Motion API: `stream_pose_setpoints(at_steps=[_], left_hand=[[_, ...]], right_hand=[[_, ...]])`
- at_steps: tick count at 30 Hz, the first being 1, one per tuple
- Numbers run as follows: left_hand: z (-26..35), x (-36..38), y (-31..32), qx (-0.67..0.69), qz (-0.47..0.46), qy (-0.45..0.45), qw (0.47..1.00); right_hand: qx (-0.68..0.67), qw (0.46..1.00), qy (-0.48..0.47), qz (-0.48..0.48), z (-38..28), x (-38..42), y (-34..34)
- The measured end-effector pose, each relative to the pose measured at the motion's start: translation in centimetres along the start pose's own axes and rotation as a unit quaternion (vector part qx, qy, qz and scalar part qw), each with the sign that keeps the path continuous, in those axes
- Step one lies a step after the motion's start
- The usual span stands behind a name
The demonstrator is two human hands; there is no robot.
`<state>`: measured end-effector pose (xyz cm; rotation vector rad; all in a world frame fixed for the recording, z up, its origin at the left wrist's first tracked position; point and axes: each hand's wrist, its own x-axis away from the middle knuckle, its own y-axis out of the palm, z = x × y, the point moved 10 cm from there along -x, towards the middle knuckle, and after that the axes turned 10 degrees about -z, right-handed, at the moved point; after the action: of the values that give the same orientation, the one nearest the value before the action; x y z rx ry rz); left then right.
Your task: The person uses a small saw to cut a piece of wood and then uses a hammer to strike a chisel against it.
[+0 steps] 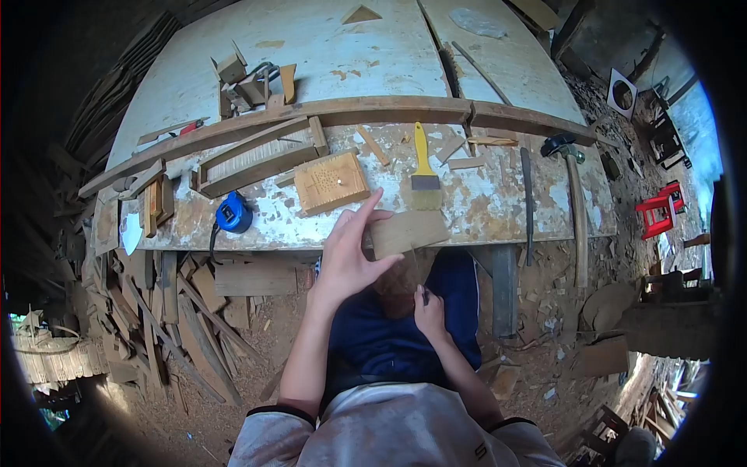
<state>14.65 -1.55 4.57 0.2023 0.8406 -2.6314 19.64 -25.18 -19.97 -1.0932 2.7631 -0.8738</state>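
A thin piece of wood point(411, 232) lies at the front edge of the bench, partly jutting over my lap. My left hand point(348, 253) is at its left end, thumb and fingers spread wide, with fingertips close to the wood. Below the edge, my right hand point(430, 315) is closed around the dark handle of a slim tool point(426, 296). A fine, straight line runs from that handle up toward the wood; the tool's kind cannot be made out. Just beyond the wood sits a yellow-handled paintbrush point(422, 156). To the left is a wooden block point(331, 181) with rows of small holes.
A long wooden beam point(358, 111) crosses the paint-worn bench point(482, 206). Left are a blue tape measure point(233, 212) and a wooden frame point(261, 159). A hammer point(575, 179) and a dark bar point(528, 202) lie right, overhanging the edge. Scrap wood point(198, 327) litters the floor.
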Motion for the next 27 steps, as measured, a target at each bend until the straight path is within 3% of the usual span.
stream_pose_setpoints(at_steps=[5,9,13,17,18,21,24,27], left_hand=[[0.6,-0.1,0.3,-0.037,-0.008,0.001,0.999],[0.6,-0.5,0.1,-0.034,-0.012,-0.004,0.999],[0.4,0.4,0.4,-0.031,-0.001,-0.004,1.000],[0.7,-0.6,0.0,-0.033,-0.007,-0.006,0.999],[0.7,-0.7,0.0,-0.036,-0.008,-0.007,0.999],[0.6,0.4,0.4,-0.029,-0.003,-0.007,1.000],[0.5,-0.1,0.2,-0.025,-0.008,-0.016,1.000],[0.2,0.0,0.3,-0.024,-0.007,-0.012,1.000]], right_hand=[[-0.001,1.000,-0.015,0.010,-3.6,-1.3,-0.6],[0.014,0.999,0.009,-0.029,1.9,-0.2,2.3],[-0.020,0.999,-0.023,0.023,-5.8,-1.5,-1.2],[0.028,0.999,-0.040,0.004,0.8,0.0,2.3],[-0.023,1.000,-0.008,0.002,-0.2,-0.2,1.4],[-0.013,0.999,-0.029,0.034,-6.0,-1.6,-1.3],[0.005,1.000,-0.010,0.002,-0.2,-0.1,1.6],[-0.026,1.000,0.004,0.014,-3.2,-0.8,-0.2]])
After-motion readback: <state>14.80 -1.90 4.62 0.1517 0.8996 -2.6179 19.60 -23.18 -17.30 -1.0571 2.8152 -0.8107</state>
